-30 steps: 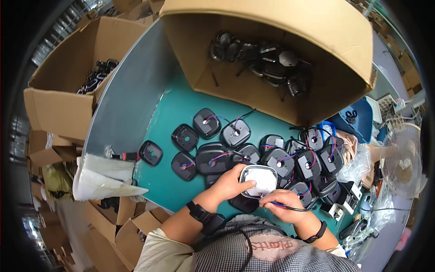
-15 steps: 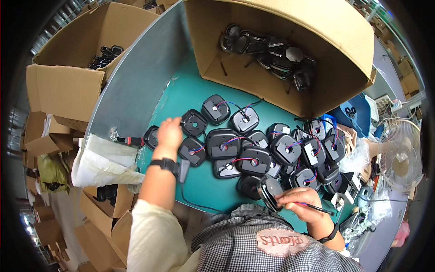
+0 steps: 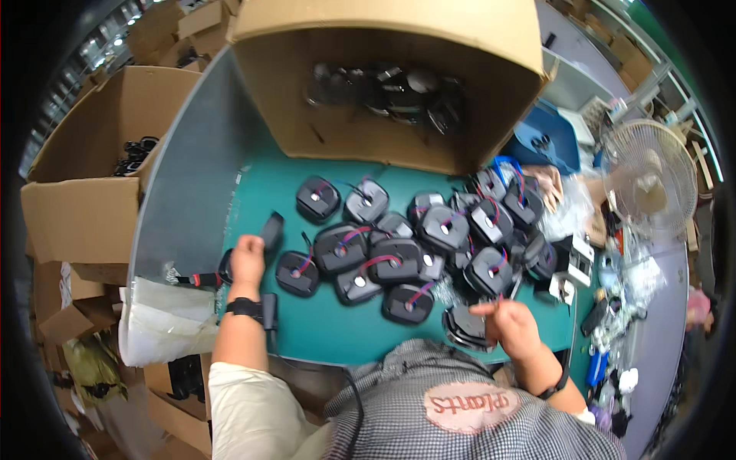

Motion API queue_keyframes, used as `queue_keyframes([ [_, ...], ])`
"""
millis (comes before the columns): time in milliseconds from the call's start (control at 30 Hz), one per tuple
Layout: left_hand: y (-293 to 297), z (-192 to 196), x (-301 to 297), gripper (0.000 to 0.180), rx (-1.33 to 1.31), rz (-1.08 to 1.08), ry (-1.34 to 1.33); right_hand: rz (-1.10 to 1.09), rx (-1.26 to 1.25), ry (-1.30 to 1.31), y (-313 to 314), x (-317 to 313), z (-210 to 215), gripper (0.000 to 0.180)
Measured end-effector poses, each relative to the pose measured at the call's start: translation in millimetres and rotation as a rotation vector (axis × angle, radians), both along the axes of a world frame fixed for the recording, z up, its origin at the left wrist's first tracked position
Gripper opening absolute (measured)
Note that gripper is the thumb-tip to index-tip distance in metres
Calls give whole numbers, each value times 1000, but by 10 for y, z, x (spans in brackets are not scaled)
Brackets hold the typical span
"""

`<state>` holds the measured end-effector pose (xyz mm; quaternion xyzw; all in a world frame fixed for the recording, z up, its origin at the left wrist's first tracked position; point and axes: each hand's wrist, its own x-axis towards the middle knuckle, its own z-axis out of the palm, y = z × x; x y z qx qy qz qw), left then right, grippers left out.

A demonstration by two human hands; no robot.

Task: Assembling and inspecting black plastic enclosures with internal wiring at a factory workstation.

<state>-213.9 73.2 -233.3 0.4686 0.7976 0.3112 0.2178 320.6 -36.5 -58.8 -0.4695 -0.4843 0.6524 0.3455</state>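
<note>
My left hand (image 3: 249, 264) is closed on a black rounded-square plastic housing (image 3: 273, 228), tipped up on edge above the left side of the green table (image 3: 253, 188). A second black housing (image 3: 227, 266) lies partly hidden behind that hand. At the table's near edge, my right hand (image 3: 514, 328) grips a rounded black unit with a glossy face (image 3: 464, 326); its fingers are partly hidden. Between the hands lie several black housings (image 3: 297, 274) with red and blue wires, loosely piled toward the right.
A large cardboard box (image 3: 475, 146) with glossy black parts stands at the back. Another carton (image 3: 77, 218) is beyond the grey partition (image 3: 180, 153). White wrap (image 3: 165, 326) hangs at the left edge. A fan (image 3: 652, 169), blue bin (image 3: 556, 142) and plastic bags (image 3: 567, 207) are right.
My left hand has lifted a housing off the table and tilted it. My right hand has lowered the glossy unit toward the near edge. The whole view has shifted.
</note>
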Motion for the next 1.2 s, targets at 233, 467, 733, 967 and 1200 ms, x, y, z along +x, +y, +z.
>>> queue_keyframes([
  [233, -581, 675, 398, 23, 407, 150, -887, 32, -75, 19, -196, 184, -361, 30],
  [467, -1357, 801, 1150, 28, 415, 158, -958, -70, -144, 162, -419, 417, -953, 24],
  [733, -1791, 770, 2182, 25, 316, 255, -1073, 50, 32, -234, -639, 782, -1447, 25],
  [967, -1871, 843, 3056, 31, 62, 290, -1188, 104, 83, -155, -504, 817, -1394, 28],
  [1200, -1858, 1141, 3623, 58, -99, 130, -1125, 115, 78, -346, -467, 761, -1491, 31],
])
